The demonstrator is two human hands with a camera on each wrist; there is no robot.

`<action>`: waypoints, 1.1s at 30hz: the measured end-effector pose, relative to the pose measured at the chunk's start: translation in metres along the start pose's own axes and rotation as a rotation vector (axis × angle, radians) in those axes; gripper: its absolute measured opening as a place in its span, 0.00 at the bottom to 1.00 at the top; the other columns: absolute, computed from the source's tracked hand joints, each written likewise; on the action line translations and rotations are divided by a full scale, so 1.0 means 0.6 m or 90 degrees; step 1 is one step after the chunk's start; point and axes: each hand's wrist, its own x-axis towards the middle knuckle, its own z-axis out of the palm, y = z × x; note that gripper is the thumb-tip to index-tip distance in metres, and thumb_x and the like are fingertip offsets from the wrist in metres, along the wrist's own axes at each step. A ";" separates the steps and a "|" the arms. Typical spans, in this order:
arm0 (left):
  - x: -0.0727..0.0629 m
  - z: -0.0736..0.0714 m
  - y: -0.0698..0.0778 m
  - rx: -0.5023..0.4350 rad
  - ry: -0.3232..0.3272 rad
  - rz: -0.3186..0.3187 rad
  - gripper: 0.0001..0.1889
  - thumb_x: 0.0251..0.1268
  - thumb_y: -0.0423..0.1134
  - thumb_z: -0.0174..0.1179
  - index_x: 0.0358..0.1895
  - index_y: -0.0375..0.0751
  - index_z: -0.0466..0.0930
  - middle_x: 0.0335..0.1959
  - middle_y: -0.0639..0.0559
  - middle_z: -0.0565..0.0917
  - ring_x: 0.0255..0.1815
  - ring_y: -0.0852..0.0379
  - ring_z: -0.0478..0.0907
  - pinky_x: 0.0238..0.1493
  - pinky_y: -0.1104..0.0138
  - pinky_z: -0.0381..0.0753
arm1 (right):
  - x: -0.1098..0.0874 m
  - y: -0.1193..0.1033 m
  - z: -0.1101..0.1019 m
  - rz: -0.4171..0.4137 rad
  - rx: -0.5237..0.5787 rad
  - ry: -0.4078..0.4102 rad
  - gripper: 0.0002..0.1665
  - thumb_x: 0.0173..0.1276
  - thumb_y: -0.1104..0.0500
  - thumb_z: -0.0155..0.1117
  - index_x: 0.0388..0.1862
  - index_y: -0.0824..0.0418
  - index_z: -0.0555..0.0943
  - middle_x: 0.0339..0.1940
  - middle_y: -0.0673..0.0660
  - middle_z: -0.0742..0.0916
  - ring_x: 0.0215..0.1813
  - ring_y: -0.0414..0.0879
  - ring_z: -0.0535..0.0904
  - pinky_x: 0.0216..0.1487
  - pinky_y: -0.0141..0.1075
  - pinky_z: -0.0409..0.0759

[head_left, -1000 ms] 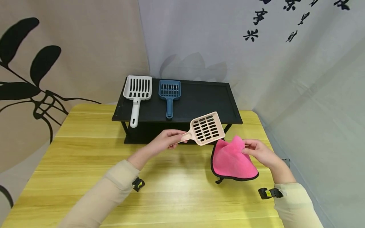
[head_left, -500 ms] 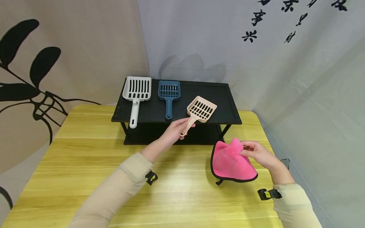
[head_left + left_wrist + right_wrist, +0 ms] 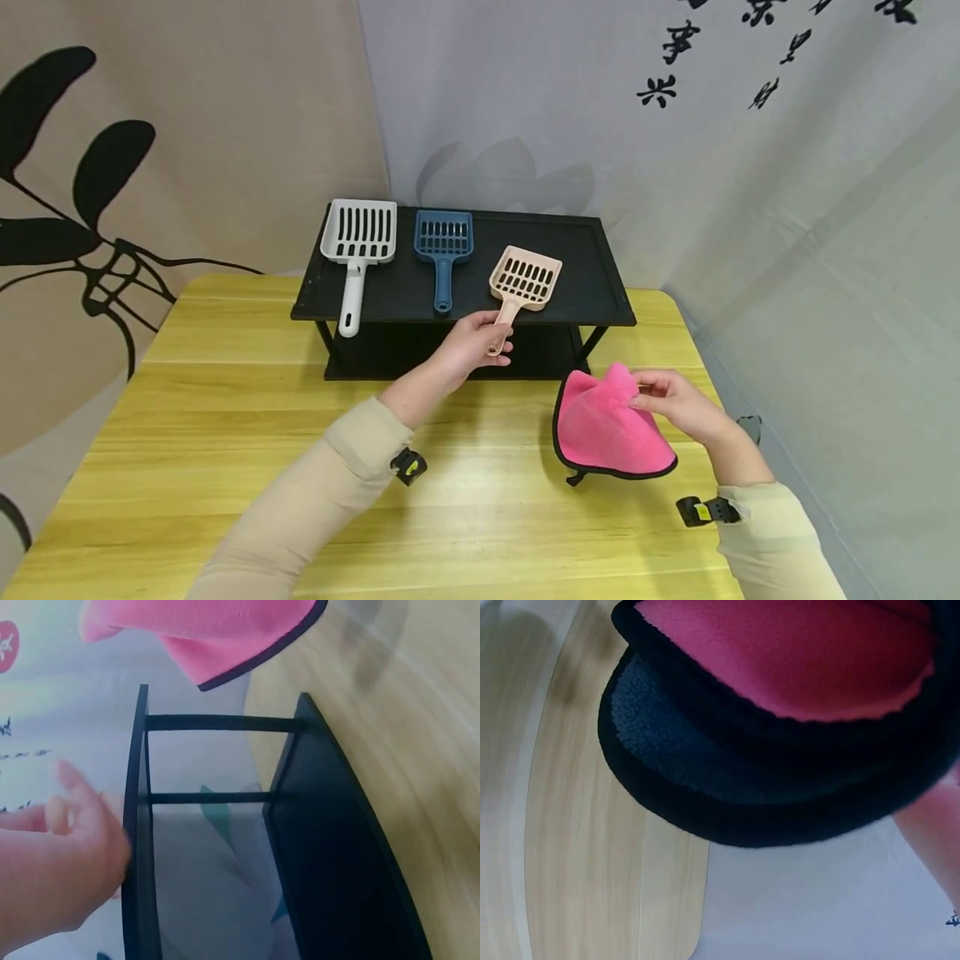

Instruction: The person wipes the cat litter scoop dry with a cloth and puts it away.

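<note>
My left hand (image 3: 472, 346) holds the handle of a beige-pink litter scoop (image 3: 527, 277), whose slotted head lies over the right half of the black rack's (image 3: 577, 250) top. To its left on that top lie a blue litter scoop (image 3: 444, 237) and a larger white one (image 3: 356, 287). In the left wrist view the left hand (image 3: 64, 862) is at the rack's edge, and the scoop is out of sight. My right hand (image 3: 678, 408) pinches a pink cloth (image 3: 611, 425) with black trim, raised above the table. The right wrist view shows the cloth's grey fleecy underside (image 3: 652, 712).
The two-tier black rack stands at the back of a wooden table (image 3: 465, 517), its lower shelf (image 3: 397, 354) close to the tabletop. Behind and to the right hang pale curtains (image 3: 480, 100) with printed leaves and characters.
My left hand has carried the beige-pink scoop up and back from in front of the rack to its top, turning the head away. The right hand and cloth have barely moved.
</note>
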 end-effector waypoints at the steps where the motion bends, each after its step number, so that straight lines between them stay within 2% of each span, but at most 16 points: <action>1: -0.002 -0.002 0.000 0.013 -0.003 -0.008 0.24 0.70 0.36 0.49 0.67 0.34 0.61 0.51 0.40 0.75 0.34 0.59 0.75 0.33 0.72 0.81 | -0.001 0.000 0.000 -0.001 0.000 0.000 0.21 0.67 0.70 0.54 0.41 0.42 0.81 0.37 0.38 0.83 0.35 0.35 0.77 0.38 0.26 0.76; 6: -0.010 -0.020 -0.003 0.088 0.000 -0.039 0.20 0.71 0.39 0.49 0.63 0.37 0.69 0.49 0.40 0.79 0.28 0.62 0.76 0.26 0.74 0.78 | -0.006 0.000 -0.003 0.001 -0.005 0.004 0.21 0.67 0.70 0.54 0.41 0.42 0.82 0.37 0.38 0.83 0.35 0.35 0.78 0.37 0.26 0.77; 9: -0.013 -0.026 -0.005 0.103 -0.027 -0.056 0.19 0.71 0.39 0.49 0.61 0.36 0.70 0.48 0.41 0.80 0.24 0.64 0.75 0.25 0.76 0.76 | -0.008 0.003 -0.004 0.007 -0.011 0.008 0.21 0.67 0.69 0.54 0.42 0.41 0.81 0.38 0.38 0.83 0.35 0.35 0.78 0.38 0.26 0.77; 12: -0.014 -0.026 -0.008 0.096 -0.066 -0.063 0.19 0.70 0.36 0.49 0.61 0.32 0.70 0.50 0.39 0.81 0.23 0.66 0.74 0.25 0.76 0.75 | -0.008 0.007 -0.004 0.011 -0.014 0.011 0.21 0.67 0.69 0.55 0.42 0.41 0.81 0.38 0.38 0.83 0.35 0.36 0.78 0.37 0.27 0.77; 16: -0.011 -0.018 -0.010 0.079 -0.083 -0.058 0.19 0.69 0.34 0.51 0.59 0.30 0.70 0.49 0.38 0.81 0.22 0.66 0.74 0.24 0.77 0.74 | -0.008 0.012 -0.003 0.022 -0.009 0.007 0.20 0.67 0.68 0.55 0.41 0.41 0.82 0.37 0.39 0.84 0.34 0.36 0.78 0.36 0.28 0.78; 21: 0.001 -0.004 -0.011 0.072 -0.074 -0.054 0.18 0.69 0.35 0.51 0.58 0.31 0.71 0.47 0.41 0.81 0.22 0.66 0.74 0.25 0.78 0.74 | -0.010 0.014 -0.003 0.040 -0.012 0.005 0.18 0.67 0.67 0.55 0.40 0.41 0.81 0.35 0.39 0.83 0.34 0.36 0.77 0.36 0.28 0.78; 28: 0.022 0.016 -0.006 0.023 -0.062 -0.034 0.18 0.66 0.33 0.55 0.57 0.29 0.72 0.34 0.50 0.77 0.25 0.64 0.73 0.29 0.77 0.76 | -0.012 0.016 -0.002 0.045 -0.012 -0.003 0.16 0.67 0.66 0.55 0.41 0.43 0.81 0.35 0.40 0.84 0.35 0.36 0.78 0.37 0.28 0.78; 33: 0.027 0.025 0.000 -0.009 -0.049 -0.021 0.19 0.64 0.31 0.56 0.58 0.30 0.70 0.40 0.44 0.80 0.26 0.64 0.74 0.29 0.76 0.77 | -0.012 0.015 -0.002 0.056 -0.015 0.002 0.17 0.67 0.66 0.56 0.40 0.41 0.81 0.34 0.40 0.84 0.34 0.35 0.78 0.37 0.28 0.78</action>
